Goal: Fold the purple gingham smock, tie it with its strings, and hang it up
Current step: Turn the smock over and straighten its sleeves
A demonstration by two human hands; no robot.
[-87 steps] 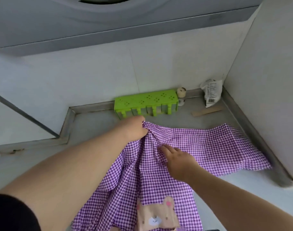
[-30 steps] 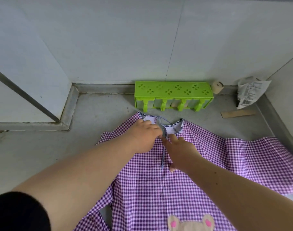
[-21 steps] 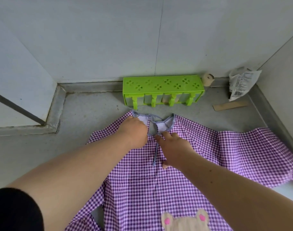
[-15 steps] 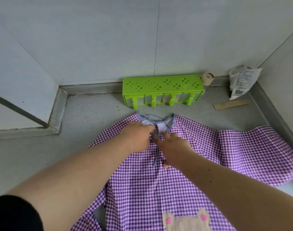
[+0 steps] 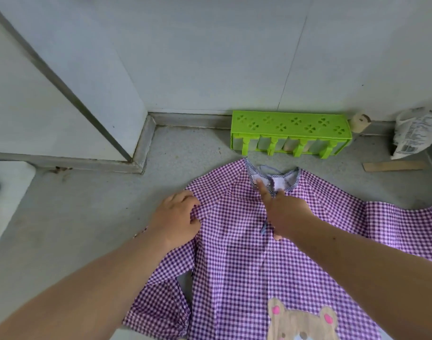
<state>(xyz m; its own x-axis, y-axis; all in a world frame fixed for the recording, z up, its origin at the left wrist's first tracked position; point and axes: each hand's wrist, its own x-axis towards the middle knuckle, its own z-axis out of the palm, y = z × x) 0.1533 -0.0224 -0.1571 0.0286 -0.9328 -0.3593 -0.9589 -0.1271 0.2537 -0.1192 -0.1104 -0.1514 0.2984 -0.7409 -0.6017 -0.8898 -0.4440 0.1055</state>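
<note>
The purple gingham smock (image 5: 237, 253) lies spread flat on the grey counter, neckline at the far side, a tan bear patch (image 5: 301, 322) near the bottom edge. A thin blue-striped string (image 5: 265, 224) runs down from the neckline (image 5: 274, 179). My left hand (image 5: 178, 217) rests on the smock's left shoulder edge, fingers curled into the fabric. My right hand (image 5: 281, 209) lies flat on the chest just below the neckline, index finger stretched toward the collar, partly covering the string. The left sleeve is bunched under my left forearm.
A green plastic rack (image 5: 291, 134) stands against the back wall just beyond the neckline. A small cork-topped object (image 5: 358, 121), a crumpled white packet (image 5: 414, 133) and a flat wooden stick (image 5: 394, 166) lie at the right. A white tray edge (image 5: 6, 197) sits far left.
My left hand has left the neckline and slid left onto the shoulder edge. My right hand stays below the collar, now with a finger stretched out. The view has shifted left.
</note>
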